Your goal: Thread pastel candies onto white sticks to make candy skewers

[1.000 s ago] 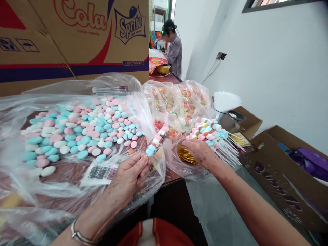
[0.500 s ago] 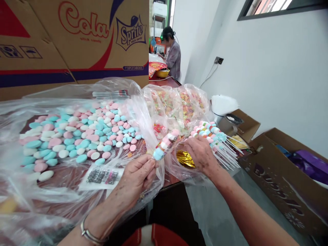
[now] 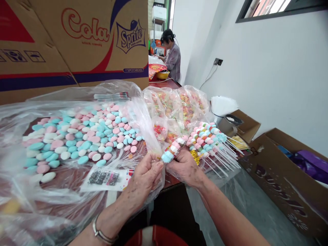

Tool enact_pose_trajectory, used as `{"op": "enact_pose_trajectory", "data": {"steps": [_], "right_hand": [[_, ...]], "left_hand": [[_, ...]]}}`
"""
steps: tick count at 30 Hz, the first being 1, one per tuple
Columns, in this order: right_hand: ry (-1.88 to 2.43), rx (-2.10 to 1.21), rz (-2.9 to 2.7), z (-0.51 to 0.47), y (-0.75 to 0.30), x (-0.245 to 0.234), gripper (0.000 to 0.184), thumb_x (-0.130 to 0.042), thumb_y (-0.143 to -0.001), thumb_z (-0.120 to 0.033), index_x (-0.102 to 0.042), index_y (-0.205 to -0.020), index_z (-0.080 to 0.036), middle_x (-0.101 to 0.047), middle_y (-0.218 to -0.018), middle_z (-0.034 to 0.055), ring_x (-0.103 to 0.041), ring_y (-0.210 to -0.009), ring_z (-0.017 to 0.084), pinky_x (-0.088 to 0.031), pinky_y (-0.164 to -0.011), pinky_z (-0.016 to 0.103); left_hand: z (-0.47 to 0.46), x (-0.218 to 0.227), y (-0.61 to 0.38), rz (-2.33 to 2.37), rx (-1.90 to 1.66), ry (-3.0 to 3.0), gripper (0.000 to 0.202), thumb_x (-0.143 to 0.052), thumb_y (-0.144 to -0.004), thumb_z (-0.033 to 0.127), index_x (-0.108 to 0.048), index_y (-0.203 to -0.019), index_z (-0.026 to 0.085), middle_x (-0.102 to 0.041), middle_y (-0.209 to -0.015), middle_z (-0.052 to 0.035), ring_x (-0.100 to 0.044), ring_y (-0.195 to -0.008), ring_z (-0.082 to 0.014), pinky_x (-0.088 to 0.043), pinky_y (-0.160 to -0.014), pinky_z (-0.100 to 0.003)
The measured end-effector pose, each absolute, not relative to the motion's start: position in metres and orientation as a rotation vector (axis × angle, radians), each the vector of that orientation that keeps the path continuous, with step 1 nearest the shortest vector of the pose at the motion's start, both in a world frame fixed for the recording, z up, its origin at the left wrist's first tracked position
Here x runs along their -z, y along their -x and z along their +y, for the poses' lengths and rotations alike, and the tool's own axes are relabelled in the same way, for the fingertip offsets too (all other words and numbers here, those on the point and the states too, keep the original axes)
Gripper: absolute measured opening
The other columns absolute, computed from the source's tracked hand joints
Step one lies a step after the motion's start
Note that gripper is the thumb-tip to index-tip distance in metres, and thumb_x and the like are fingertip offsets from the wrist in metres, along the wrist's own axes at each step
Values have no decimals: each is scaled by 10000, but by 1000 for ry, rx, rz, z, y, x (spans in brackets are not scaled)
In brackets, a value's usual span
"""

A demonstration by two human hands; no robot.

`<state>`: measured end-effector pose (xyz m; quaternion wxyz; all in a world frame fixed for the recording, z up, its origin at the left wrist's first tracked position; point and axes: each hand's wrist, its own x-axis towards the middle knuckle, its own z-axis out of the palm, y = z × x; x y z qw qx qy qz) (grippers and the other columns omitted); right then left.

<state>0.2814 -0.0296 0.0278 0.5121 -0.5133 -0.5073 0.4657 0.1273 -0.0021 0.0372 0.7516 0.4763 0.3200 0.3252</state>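
Note:
My left hand (image 3: 147,174) pinches the lower end of a candy skewer (image 3: 174,149), a short stack of pink, white and blue marshmallow pieces in a clear wrapper, tilted up to the right. Right beside that end is my right hand (image 3: 186,170), its fingers closed; whatever they grip is hidden. Gold twist ties (image 3: 195,157) lie just behind the right hand. Beyond them rests a pile of wrapped candy skewers (image 3: 203,136) with white sticks pointing right. Loose pastel marshmallow pieces (image 3: 88,136) spread over plastic at the left, with a printed clear bag (image 3: 109,179) in front.
A large cardboard carton (image 3: 89,44) stands at the back left. Clear bags of colourful gummies (image 3: 179,102) sit mid-table. Open cardboard boxes (image 3: 278,184) and a grey container (image 3: 229,123) are on the right. A person (image 3: 173,58) works at the far end.
My right hand has moved left from over the gold twist ties to the skewer's lower end. The skewer has shifted slightly right and down with my left hand.

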Motion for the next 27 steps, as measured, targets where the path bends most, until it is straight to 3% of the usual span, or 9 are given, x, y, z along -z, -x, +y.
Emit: {"op": "enact_pose_trajectory", "data": {"steps": [4, 15, 17, 21, 23, 27], "right_hand": [[1221, -1188, -1166, -33, -274, -31, 195, -635, -783, -343, -655, -754, -151, -569, -665, -30, -497, -638, 113, -429, -618, 229], [1406, -748, -1291, -50, -258, -37, 220, -516, -884, -293, -557, -695, -188, -524, -633, -41, -467, -601, 105, -398, -582, 204], [1463, -502, -1420, -50, -254, -35, 226, -482, -911, -251, -572, -716, -185, -555, -654, -22, -491, -617, 115, -403, -604, 219], [1478, 318, -1853, -49, -261, -36, 287, -397, -960, -149, -627, -788, -162, -581, -681, 38, -487, -685, 176, -371, -673, 310], [1354, 517, -2108, -46, -273, -44, 279, -391, -977, -156, -640, -852, -155, -615, -757, 63, -484, -752, 204, -364, -711, 348], [1013, 508, -2577, -42, -294, -71, 232, -394, -987, -159, -621, -943, -144, -618, -1177, 114, -480, -917, 214, -371, -807, 382]], "left_hand": [[-2, -34, -128, 729, -825, -1021, 235, -675, -833, 385, -544, -835, 190, -373, -478, 111, -243, -390, -40, -169, -382, -158], [-3, -41, -136, 732, -877, -958, 263, -727, -770, 395, -557, -802, 197, -385, -479, 104, -245, -393, -45, -174, -376, -162], [-2, -40, -136, 752, -880, -1001, 232, -702, -789, 381, -561, -780, 198, -377, -474, 103, -237, -401, -50, -175, -385, -169], [14, -44, -131, 815, -796, -1255, 170, -657, -792, 288, -584, -686, 176, -444, -543, 63, -332, -481, -79, -263, -453, -196], [24, -51, -126, 795, -638, -1390, 125, -626, -759, 225, -606, -650, 167, -477, -588, 40, -368, -529, -98, -283, -484, -212], [35, -66, -116, 708, -273, -1528, 129, -571, -667, 152, -573, -541, 178, -399, -511, 54, -284, -482, -98, -187, -445, -237]]}}
